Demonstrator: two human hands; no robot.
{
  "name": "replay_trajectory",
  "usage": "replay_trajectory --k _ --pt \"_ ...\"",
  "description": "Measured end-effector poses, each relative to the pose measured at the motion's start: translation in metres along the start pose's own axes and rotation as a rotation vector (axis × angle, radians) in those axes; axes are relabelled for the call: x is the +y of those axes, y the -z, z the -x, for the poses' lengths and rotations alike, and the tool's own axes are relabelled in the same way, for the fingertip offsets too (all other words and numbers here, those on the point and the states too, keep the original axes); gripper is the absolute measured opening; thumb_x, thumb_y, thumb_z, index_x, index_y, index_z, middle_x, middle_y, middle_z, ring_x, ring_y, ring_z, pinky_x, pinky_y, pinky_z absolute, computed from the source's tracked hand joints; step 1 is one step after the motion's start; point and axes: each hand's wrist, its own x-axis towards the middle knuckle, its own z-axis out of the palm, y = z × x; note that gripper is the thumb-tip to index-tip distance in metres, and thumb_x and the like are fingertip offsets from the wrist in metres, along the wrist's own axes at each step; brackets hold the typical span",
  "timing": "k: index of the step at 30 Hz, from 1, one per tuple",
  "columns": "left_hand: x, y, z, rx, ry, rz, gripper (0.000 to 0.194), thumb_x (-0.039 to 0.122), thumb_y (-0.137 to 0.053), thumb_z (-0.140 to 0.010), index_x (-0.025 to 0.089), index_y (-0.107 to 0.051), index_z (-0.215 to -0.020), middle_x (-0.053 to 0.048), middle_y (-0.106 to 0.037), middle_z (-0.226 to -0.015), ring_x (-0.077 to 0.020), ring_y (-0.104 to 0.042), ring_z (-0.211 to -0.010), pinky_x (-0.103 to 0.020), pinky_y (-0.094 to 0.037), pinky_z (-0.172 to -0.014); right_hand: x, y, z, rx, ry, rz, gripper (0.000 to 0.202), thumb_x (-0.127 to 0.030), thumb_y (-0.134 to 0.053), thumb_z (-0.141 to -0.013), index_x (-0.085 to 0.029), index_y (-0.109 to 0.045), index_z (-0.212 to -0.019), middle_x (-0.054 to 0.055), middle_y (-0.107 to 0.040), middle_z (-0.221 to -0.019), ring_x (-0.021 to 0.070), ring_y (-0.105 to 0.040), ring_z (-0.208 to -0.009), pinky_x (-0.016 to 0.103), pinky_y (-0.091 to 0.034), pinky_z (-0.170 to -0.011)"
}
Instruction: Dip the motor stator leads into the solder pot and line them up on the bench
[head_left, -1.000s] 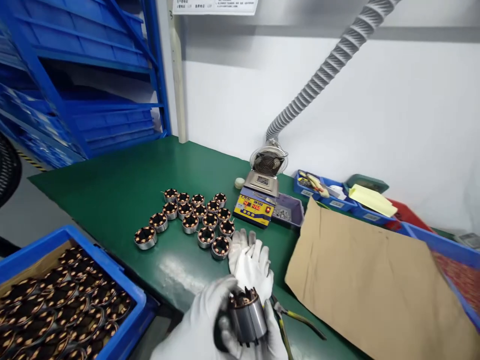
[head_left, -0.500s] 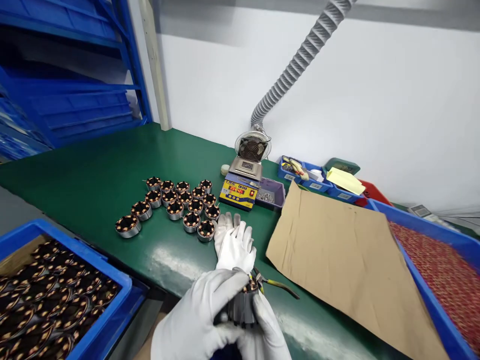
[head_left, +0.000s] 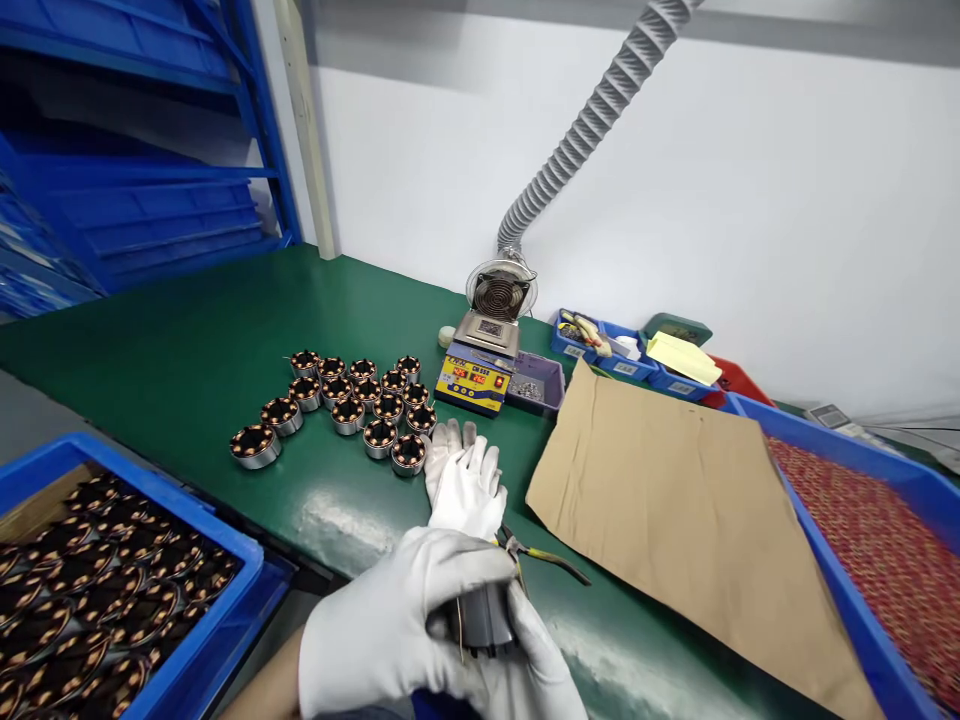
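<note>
1. White-gloved, the left hand (head_left: 412, 620) curls around the near-left side of a grey metal core (head_left: 486, 620), its upper fingers lying across the top.
2. The right hand (head_left: 538, 660), gloved alike, grips the same core from the right; its lower fingers are partly hidden, so I cannot tell how they sit.
3. The core is held between both hands at the near edge of the green table (head_left: 187, 320), with dark prongs showing along its bottom.
4. A thin copper-coloured wire (head_left: 460, 632) hangs down its left side.
5. Just beyond the hands lie spare white gloves (head_left: 469, 490), overlapping, and beside them pliers (head_left: 514, 546) with yellow-green handles.
6. Copper-wound rings (head_left: 349, 416) stand in a loose cluster on the table, the nearest just beside the spare gloves.
7. More such rings fill the blue crate (head_left: 251, 560) at the left.
8. Behind the gloves stands a yellow-fronted unit (head_left: 471, 382) with lit red digits, a purple tray (head_left: 555, 388) just beside it.
9. Brown cardboard (head_left: 675, 530) lies to the right.
</note>
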Motion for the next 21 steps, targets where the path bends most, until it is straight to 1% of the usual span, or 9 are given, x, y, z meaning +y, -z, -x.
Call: replay_trajectory --k 3,5,7,8,10,12,15,18,21 --pt "0.004 -0.001 -0.012 0.167 -0.054 0.235 0.027 0.051 -0.068 -0.075 0.026 -0.073 -0.085 -0.005 -0.071 -0.088 -0.0235 -0.063 -0.090 -0.033 -0.047 -0.086 0.003 0.005 0.000 -0.029 0.009 0.096 0.036 -0.038 -0.076 -0.070 -0.021 -0.068 -0.101 0.006 -0.071 -0.095 0.0207 -0.066 -0.083 0.037 -0.053 -0.076" --pt "0.001 -0.005 -0.015 0.365 0.066 0.420 0.034 0.051 -0.060 -0.082 0.022 -0.070 -0.067 -0.005 -0.070 -0.073 -0.0215 -0.064 -0.079 -0.031 -0.049 -0.078 0.004 0.007 0.001 -0.074 -0.028 0.122 0.037 -0.042 -0.073 -0.072 -0.018 -0.067 -0.100 0.009 -0.071 -0.089 0.0214 -0.066 -0.078 0.035 -0.053 -0.069" --pt "-0.004 -0.011 -0.011 0.485 0.219 0.583 0.031 0.049 -0.062 -0.080 0.020 -0.070 -0.076 -0.006 -0.071 -0.080 -0.0210 -0.064 -0.081 -0.029 -0.051 -0.077 0.002 0.007 0.001 -0.109 -0.057 0.093 0.042 -0.046 -0.071 -0.073 -0.016 -0.067 -0.102 0.011 -0.071 -0.090 0.0208 -0.066 -0.077 0.033 -0.053 -0.067" --pt "-0.006 -0.014 -0.007 0.447 0.271 0.643 0.031 0.047 -0.068 -0.075 0.020 -0.069 -0.091 -0.006 -0.071 -0.092 -0.0215 -0.065 -0.084 -0.029 -0.052 -0.076 0.001 0.007 0.001 -0.112 -0.068 0.069 0.044 -0.049 -0.069 -0.073 -0.017 -0.067 -0.103 0.011 -0.071 -0.092 0.0209 -0.066 -0.079 0.033 -0.053 -0.068" --pt "-0.010 -0.018 0.002 0.247 0.351 0.688 0.065 0.031 -0.080 -0.062 0.029 -0.056 -0.122 -0.006 -0.062 -0.122 -0.0233 -0.064 -0.093 -0.029 -0.054 -0.074 -0.003 0.006 0.001 -0.106 -0.114 0.030 0.051 -0.058 -0.064 -0.073 -0.018 -0.067 -0.105 0.011 -0.070 -0.096 0.0227 -0.066 -0.084 0.037 -0.053 -0.072" --pt "-0.010 -0.021 0.010 0.091 0.376 0.572 0.090 0.012 -0.080 -0.051 0.039 -0.046 -0.130 -0.001 -0.049 -0.137 -0.0251 -0.059 -0.107 -0.031 -0.053 -0.082 -0.005 0.006 0.000 -0.104 -0.146 0.031 0.056 -0.065 -0.059 -0.072 -0.020 -0.067 -0.105 0.011 -0.071 -0.097 0.0253 -0.065 -0.088 0.043 -0.053 -0.075" --pt "-0.003 -0.021 0.010 0.209 0.298 0.412 0.069 0.011 -0.081 -0.051 0.036 -0.063 -0.112 0.000 -0.060 -0.124 -0.0268 -0.051 -0.117 -0.036 -0.042 -0.099 -0.007 0.008 0.000 -0.118 -0.130 0.089 0.051 -0.063 -0.057 -0.075 -0.022 -0.067 -0.104 0.010 -0.072 -0.094 0.0254 -0.066 -0.085 0.046 -0.052 -0.075" --pt "0.005 -0.020 0.001 0.296 0.196 0.604 0.031 0.033 -0.084 -0.058 0.026 -0.074 -0.087 -0.004 -0.070 -0.095 -0.0253 -0.064 -0.092 -0.032 -0.052 -0.081 -0.007 0.009 0.001 -0.147 -0.109 0.122 0.044 -0.058 -0.058 -0.077 -0.024 -0.066 -0.104 0.008 -0.072 -0.094 0.0235 -0.067 -0.079 0.045 -0.053 -0.074" --pt "0.007 -0.019 -0.009 0.436 0.219 0.789 0.022 0.041 -0.080 -0.065 0.021 -0.072 -0.068 -0.004 -0.070 -0.074 -0.0181 -0.064 -0.069 -0.025 -0.052 -0.065 -0.007 0.008 0.002 -0.186 -0.129 0.121 0.046 -0.056 -0.063 -0.074 -0.023 -0.066 -0.106 0.009 -0.071 -0.094 0.0250 -0.068 -0.081 0.045 -0.053 -0.073"
